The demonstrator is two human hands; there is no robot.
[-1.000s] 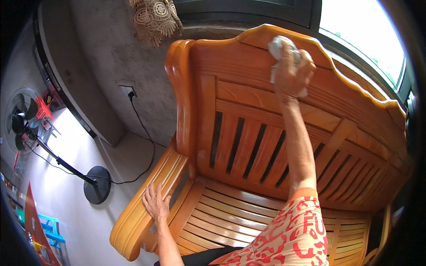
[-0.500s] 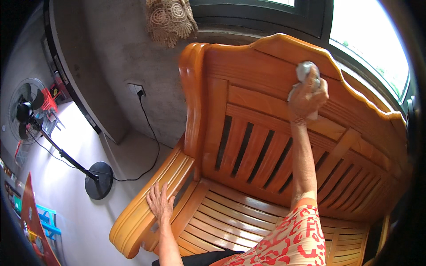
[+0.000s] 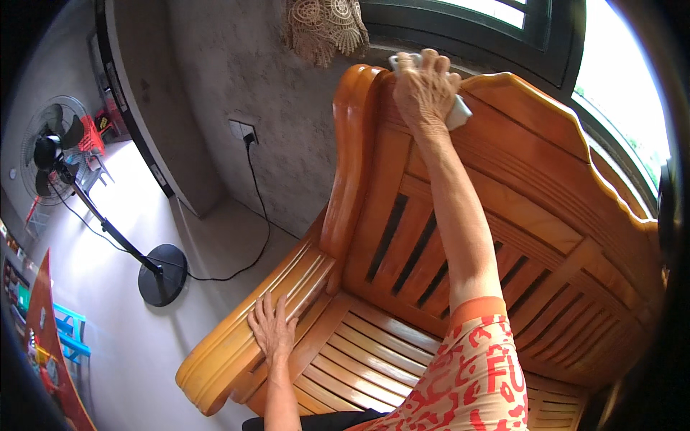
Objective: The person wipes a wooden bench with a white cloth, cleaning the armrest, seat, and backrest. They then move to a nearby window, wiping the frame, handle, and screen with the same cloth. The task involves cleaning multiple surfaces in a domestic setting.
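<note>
A varnished wooden bench (image 3: pixel 532 129) with a slatted back and seat fills the middle and right. My right hand (image 3: pixel 427 90) presses a pale cloth (image 3: pixel 458 113) against the top of the backrest, close to its left post. The fingers are bent over the cloth, and its edges stick out on both sides of the hand. Lower down, my left hand (image 3: pixel 273 327) lies flat on the broad left armrest (image 3: pixel 237 337), fingers spread, holding nothing.
A standing fan (image 3: pixel 49 152) with a round black base (image 3: pixel 162 275) is on the floor at left. Its cord runs to a wall socket (image 3: pixel 243 131). A lace curtain (image 3: pixel 327 29) hangs above the bench by the window frame (image 3: pixel 474 29). Blue stool (image 3: pixel 72 334) at lower left.
My right hand has slid the cloth leftward along the top of the backrest, from near its middle to beside the left post. My left hand stays on the armrest. The view has shifted slightly.
</note>
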